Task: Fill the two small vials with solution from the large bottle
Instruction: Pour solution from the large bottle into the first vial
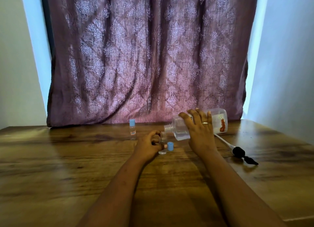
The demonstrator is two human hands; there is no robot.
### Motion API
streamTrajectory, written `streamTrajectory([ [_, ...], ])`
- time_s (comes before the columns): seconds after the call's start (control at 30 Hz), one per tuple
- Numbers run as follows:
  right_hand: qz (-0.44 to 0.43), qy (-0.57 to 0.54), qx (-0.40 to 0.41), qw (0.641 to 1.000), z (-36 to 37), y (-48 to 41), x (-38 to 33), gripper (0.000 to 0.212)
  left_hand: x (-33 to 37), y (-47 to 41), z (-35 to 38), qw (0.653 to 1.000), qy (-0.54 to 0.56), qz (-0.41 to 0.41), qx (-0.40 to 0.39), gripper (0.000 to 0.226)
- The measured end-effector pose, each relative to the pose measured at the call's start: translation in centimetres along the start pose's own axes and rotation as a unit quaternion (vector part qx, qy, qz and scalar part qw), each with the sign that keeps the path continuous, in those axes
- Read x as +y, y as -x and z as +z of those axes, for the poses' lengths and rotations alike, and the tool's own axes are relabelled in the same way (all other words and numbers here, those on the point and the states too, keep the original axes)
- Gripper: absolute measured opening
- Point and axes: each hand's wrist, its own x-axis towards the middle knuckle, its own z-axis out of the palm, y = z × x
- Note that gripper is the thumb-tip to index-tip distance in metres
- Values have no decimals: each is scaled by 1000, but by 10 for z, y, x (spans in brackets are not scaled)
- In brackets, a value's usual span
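Observation:
My right hand [198, 130] grips the large clear bottle [219, 121], tipped on its side with the open threaded neck pointing left and down. That neck sits just above an open small vial [162, 141] standing on the wooden table [68, 158], and my left hand [149, 144] is closed around this vial. Clear liquid pools in the low side of the bottle. A loose blue cap [170, 146] lies on the table just right of the held vial. A second vial [132, 129] with a blue cap stands upright further left, apart from both hands.
A black pump top with a long white tube [239, 152] lies on the table to the right of my right arm. A patterned purple curtain [147, 56] hangs behind the table's far edge. The table's right edge runs close to a pale wall.

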Motion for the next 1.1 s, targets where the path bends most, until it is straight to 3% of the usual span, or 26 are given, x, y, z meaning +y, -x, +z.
streamTrajectory([
  [1.1, -6, -8, 7, 1000, 2, 0, 2, 90, -4, -2, 0, 1000, -3, 13, 4, 35],
])
